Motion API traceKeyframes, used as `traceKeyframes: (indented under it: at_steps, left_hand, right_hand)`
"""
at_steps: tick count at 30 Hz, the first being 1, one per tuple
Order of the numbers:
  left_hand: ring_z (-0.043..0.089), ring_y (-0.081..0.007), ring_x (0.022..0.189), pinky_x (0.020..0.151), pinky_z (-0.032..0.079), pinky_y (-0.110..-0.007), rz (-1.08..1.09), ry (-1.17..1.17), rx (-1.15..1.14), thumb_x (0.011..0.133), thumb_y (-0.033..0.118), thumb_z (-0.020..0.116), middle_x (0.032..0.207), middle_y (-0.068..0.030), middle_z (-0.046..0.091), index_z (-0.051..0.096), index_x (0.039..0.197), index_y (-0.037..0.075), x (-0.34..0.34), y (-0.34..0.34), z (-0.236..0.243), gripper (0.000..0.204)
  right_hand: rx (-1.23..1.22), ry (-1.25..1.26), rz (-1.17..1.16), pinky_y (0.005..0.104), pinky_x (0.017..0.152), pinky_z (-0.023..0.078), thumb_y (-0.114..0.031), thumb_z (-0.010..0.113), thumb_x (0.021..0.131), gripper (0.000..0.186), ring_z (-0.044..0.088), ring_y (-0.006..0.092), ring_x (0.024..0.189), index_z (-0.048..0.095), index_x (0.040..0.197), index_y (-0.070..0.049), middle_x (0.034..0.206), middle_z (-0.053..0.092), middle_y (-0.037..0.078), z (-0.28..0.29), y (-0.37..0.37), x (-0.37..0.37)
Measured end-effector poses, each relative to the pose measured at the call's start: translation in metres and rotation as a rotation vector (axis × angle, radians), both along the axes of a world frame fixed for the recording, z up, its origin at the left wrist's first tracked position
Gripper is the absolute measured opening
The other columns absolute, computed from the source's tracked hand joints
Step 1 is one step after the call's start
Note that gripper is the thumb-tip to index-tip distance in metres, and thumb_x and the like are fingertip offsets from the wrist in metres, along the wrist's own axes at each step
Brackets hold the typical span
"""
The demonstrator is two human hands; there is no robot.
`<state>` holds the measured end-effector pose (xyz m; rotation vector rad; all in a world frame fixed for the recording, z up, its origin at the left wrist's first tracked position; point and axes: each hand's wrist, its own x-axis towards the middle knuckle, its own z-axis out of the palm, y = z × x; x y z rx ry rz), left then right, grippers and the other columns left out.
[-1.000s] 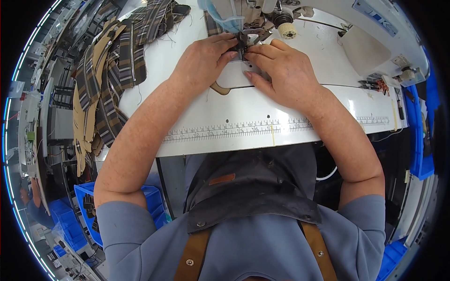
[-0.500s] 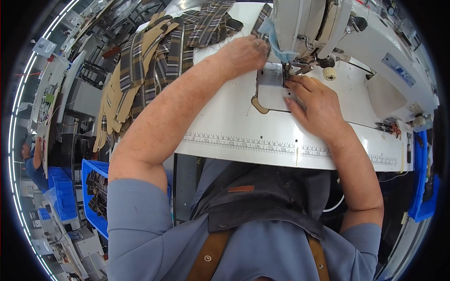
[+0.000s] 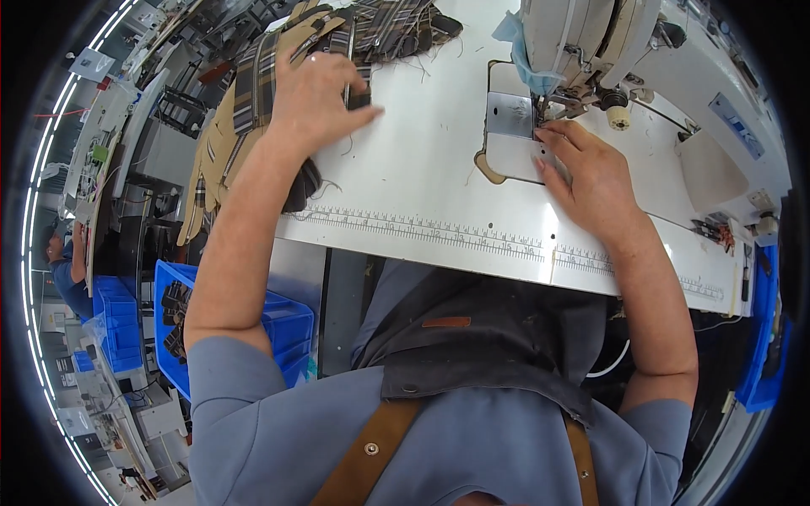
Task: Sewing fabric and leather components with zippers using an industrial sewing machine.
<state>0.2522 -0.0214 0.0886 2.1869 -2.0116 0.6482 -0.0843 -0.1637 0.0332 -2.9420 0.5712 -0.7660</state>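
My left hand [image 3: 321, 101] is over the pile of plaid fabric pieces with zippers [image 3: 253, 88] at the left of the table. Its thumb and fingers are spread, and nothing shows in them. My right hand [image 3: 592, 173] rests by the needle plate [image 3: 510, 122] of the sewing machine [image 3: 574, 42]. Its fingertips lie close to the presser foot [image 3: 541, 114], with the thumb apart from the index finger and no fabric visible beneath. A light blue cloth [image 3: 527, 59] hangs on the machine head.
A printed ruler [image 3: 422, 232] runs along the front of the white table [image 3: 422, 160]. Below left stands a blue bin [image 3: 287, 333] with plaid pieces inside. Another blue bin [image 3: 759, 371] is at the right. A co-worker [image 3: 67, 274] is far left.
My left hand has moved left from behind the needle to the fabric pile, and its fingers have spread. The plaid strip beside it there is out of sight. My right hand stays by the needle.
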Motion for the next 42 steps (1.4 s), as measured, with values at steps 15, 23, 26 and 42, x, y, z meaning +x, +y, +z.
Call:
traceKeyframes:
  at_steps: [15,23,26,42]
  left_hand:
    - [0.064,-0.0312,0.072,0.087,0.052,-0.045,-0.313,0.132,0.011,0.075,0.012,0.069,0.074,-0.0122,0.06,0.06,0.08,0.005,-0.131,0.071,-0.007,0.012]
    - [0.057,-0.0207,0.065,0.073,0.053,-0.036,-0.755,0.208,0.197,0.071,0.014,0.071,0.071,-0.0046,0.049,0.058,0.079,0.007,-0.204,0.111,-0.023,0.017]
    - [0.057,-0.0216,0.066,0.071,0.053,-0.035,-0.841,0.309,0.238,0.069,0.015,0.072,0.07,-0.0048,0.049,0.058,0.079,0.007,-0.205,0.103,-0.022,0.019]
    - [0.058,-0.0376,0.134,0.112,0.048,-0.044,-0.444,0.493,0.178,0.101,0.04,0.065,0.15,-0.0203,0.056,0.059,0.14,0.0,-0.13,-0.033,-0.058,0.057]
  right_hand:
    - [-0.024,-0.055,0.067,0.0404,0.086,0.059,-0.022,0.07,0.094,0.029,0.071,0.0299,0.104,0.074,0.117,-0.006,0.122,0.071,0.01,-0.007,0.003,-0.006]
    - [-0.099,-0.074,0.221,0.0361,0.088,0.057,-0.03,0.074,0.091,0.033,0.065,0.0227,0.104,0.076,0.117,-0.011,0.126,0.072,0.003,-0.004,0.005,0.003]
    - [-0.111,-0.098,0.222,0.036,0.087,0.057,-0.033,0.074,0.09,0.034,0.064,0.022,0.103,0.078,0.115,-0.01,0.123,0.074,0.003,-0.005,0.003,0.002]
    - [-0.142,-0.12,0.047,0.0401,0.077,0.058,-0.033,0.078,0.083,0.033,0.069,0.0246,0.09,0.079,0.105,-0.008,0.094,0.074,0.004,-0.003,-0.003,-0.007]
